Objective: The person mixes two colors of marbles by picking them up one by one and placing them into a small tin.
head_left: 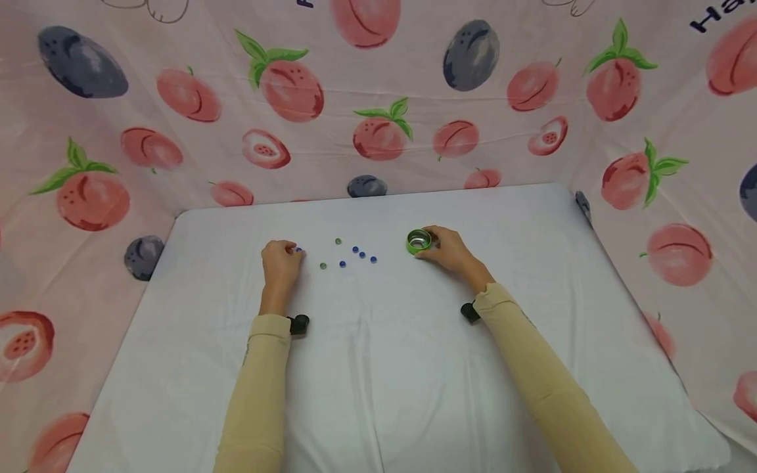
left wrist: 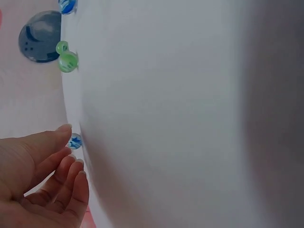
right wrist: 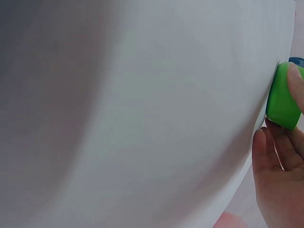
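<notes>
Two cream sleeves (head_left: 260,387) reach over the white table (head_left: 378,394) toward scattered beads.

Left hand (head_left: 280,261) rests with loosely curled fingers, its fingertips (left wrist: 64,128) at a blue bead (head_left: 298,250), holding nothing. Right hand (head_left: 447,248) grips the small green cup (head_left: 418,241) standing on the table right of the other blue beads (head_left: 361,254) and green beads (head_left: 338,242).
</notes>
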Action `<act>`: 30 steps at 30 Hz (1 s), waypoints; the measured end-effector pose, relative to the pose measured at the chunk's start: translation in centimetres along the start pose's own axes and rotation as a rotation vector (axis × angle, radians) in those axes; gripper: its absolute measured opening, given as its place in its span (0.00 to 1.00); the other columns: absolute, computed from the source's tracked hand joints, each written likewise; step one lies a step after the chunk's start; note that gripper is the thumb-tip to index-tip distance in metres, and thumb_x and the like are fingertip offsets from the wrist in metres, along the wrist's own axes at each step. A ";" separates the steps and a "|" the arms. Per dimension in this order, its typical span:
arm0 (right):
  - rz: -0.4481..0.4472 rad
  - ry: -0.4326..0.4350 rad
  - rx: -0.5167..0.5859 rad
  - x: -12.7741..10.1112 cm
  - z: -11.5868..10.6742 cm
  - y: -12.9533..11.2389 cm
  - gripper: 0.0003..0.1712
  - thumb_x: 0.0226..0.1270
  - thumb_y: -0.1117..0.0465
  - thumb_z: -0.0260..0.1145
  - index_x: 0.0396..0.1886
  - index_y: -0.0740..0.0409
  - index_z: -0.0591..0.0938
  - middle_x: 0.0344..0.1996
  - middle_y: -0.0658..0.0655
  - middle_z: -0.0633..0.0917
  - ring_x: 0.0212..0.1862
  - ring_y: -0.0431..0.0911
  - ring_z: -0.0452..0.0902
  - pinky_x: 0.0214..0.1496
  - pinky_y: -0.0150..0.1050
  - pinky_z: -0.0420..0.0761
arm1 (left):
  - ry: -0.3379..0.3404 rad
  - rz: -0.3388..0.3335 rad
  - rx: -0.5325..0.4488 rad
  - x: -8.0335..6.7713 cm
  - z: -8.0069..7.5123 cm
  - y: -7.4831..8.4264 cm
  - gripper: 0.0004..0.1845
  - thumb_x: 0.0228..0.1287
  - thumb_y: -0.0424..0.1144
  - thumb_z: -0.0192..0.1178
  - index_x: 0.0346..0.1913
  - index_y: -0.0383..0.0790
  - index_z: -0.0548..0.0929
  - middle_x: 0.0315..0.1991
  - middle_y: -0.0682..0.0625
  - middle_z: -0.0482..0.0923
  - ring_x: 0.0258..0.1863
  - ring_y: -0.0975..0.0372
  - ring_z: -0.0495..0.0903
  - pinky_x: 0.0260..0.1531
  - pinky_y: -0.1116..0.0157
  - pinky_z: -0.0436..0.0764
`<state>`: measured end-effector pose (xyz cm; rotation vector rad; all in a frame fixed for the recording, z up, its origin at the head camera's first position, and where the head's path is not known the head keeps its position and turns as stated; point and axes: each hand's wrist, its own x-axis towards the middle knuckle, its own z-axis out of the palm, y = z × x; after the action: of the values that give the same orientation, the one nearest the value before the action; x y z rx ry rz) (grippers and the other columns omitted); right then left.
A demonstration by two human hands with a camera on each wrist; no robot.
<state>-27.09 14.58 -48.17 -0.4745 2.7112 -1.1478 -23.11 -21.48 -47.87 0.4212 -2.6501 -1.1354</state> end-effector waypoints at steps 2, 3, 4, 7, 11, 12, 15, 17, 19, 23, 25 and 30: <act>-0.003 0.001 0.000 0.0 0.0 0.0 0.38 0.69 0.60 0.76 0.73 0.71 0.73 0.64 0.70 0.80 0.61 0.61 0.77 0.67 0.55 0.77 | -0.011 -0.010 0.006 0.1 0.0 -0.3 0.14 0.73 0.27 0.64 0.54 0.19 0.84 0.47 0.30 0.79 0.50 0.44 0.76 0.54 0.48 0.78; -0.003 0.001 0.001 0.0 0.0 0.0 0.38 0.69 0.60 0.76 0.73 0.71 0.73 0.64 0.70 0.80 0.61 0.61 0.77 0.67 0.55 0.77 | -0.015 -0.012 0.011 0.1 0.1 -0.4 0.13 0.73 0.27 0.64 0.54 0.19 0.84 0.47 0.30 0.79 0.50 0.44 0.76 0.54 0.48 0.79; -0.004 0.001 0.002 0.0 0.0 0.0 0.38 0.69 0.60 0.76 0.73 0.71 0.73 0.64 0.70 0.80 0.62 0.61 0.77 0.67 0.54 0.77 | -0.020 -0.015 0.016 0.1 0.1 -0.5 0.13 0.73 0.27 0.64 0.54 0.19 0.84 0.47 0.30 0.79 0.49 0.44 0.76 0.54 0.49 0.79; -0.008 0.003 -0.004 0.1 0.0 0.0 0.38 0.69 0.60 0.77 0.73 0.71 0.73 0.64 0.70 0.81 0.62 0.61 0.78 0.67 0.54 0.78 | -0.025 -0.013 0.029 0.3 0.2 -0.7 0.13 0.74 0.28 0.63 0.53 0.19 0.84 0.46 0.30 0.80 0.49 0.45 0.76 0.52 0.49 0.79; -0.007 0.003 -0.004 0.2 0.0 0.1 0.38 0.69 0.60 0.77 0.72 0.71 0.73 0.64 0.70 0.81 0.61 0.61 0.78 0.66 0.54 0.78 | -0.019 0.008 0.033 0.5 0.3 -0.9 0.11 0.74 0.28 0.63 0.50 0.19 0.85 0.44 0.30 0.81 0.47 0.44 0.78 0.50 0.50 0.80; -0.006 0.003 -0.002 0.2 0.0 0.1 0.38 0.69 0.60 0.77 0.72 0.71 0.73 0.64 0.70 0.81 0.61 0.61 0.78 0.66 0.54 0.78 | -0.016 0.012 0.033 0.5 0.3 -1.0 0.11 0.74 0.28 0.63 0.49 0.19 0.85 0.44 0.30 0.81 0.47 0.44 0.78 0.49 0.50 0.80; -0.003 0.004 0.004 0.1 0.0 0.1 0.38 0.69 0.60 0.77 0.72 0.71 0.73 0.64 0.70 0.81 0.61 0.61 0.78 0.67 0.54 0.78 | -0.010 0.019 0.035 0.6 0.3 -0.9 0.11 0.74 0.28 0.64 0.48 0.20 0.86 0.43 0.31 0.81 0.46 0.45 0.79 0.48 0.50 0.79; -0.002 0.006 0.008 0.1 0.0 0.1 0.38 0.68 0.61 0.77 0.72 0.71 0.73 0.63 0.70 0.81 0.61 0.62 0.78 0.67 0.55 0.78 | -0.010 0.025 0.038 0.5 0.4 -0.7 0.11 0.74 0.28 0.64 0.49 0.20 0.86 0.43 0.31 0.81 0.46 0.45 0.78 0.48 0.51 0.79; -0.002 0.007 0.009 0.1 0.0 0.1 0.38 0.68 0.61 0.77 0.72 0.71 0.73 0.63 0.70 0.81 0.61 0.62 0.78 0.67 0.55 0.78 | -0.017 0.031 0.039 0.5 0.5 -0.4 0.11 0.74 0.29 0.64 0.50 0.20 0.86 0.44 0.32 0.80 0.47 0.45 0.77 0.48 0.51 0.78; -0.004 0.006 0.003 0.1 0.0 0.1 0.38 0.69 0.61 0.77 0.72 0.71 0.73 0.62 0.70 0.81 0.60 0.61 0.78 0.66 0.54 0.78 | -0.039 0.054 0.056 0.3 0.7 0.6 0.12 0.75 0.30 0.63 0.51 0.21 0.85 0.44 0.32 0.79 0.47 0.45 0.76 0.49 0.51 0.78; -0.005 0.005 0.000 0.1 0.0 0.1 0.38 0.69 0.61 0.77 0.72 0.71 0.73 0.63 0.70 0.81 0.60 0.61 0.78 0.66 0.54 0.78 | -0.047 0.064 0.064 0.2 0.8 1.2 0.13 0.75 0.31 0.63 0.52 0.21 0.85 0.45 0.32 0.79 0.47 0.45 0.76 0.49 0.50 0.78; -0.006 0.003 0.000 0.1 0.0 0.2 0.38 0.69 0.60 0.77 0.72 0.71 0.73 0.63 0.70 0.81 0.61 0.61 0.78 0.66 0.54 0.78 | -0.080 0.065 0.057 0.1 1.2 2.7 0.14 0.77 0.32 0.62 0.55 0.23 0.85 0.49 0.33 0.81 0.49 0.46 0.76 0.52 0.51 0.79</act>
<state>-27.27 14.66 -48.26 -0.4817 2.7139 -1.1514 -24.04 -18.87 -46.69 0.3041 -2.7486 -1.0816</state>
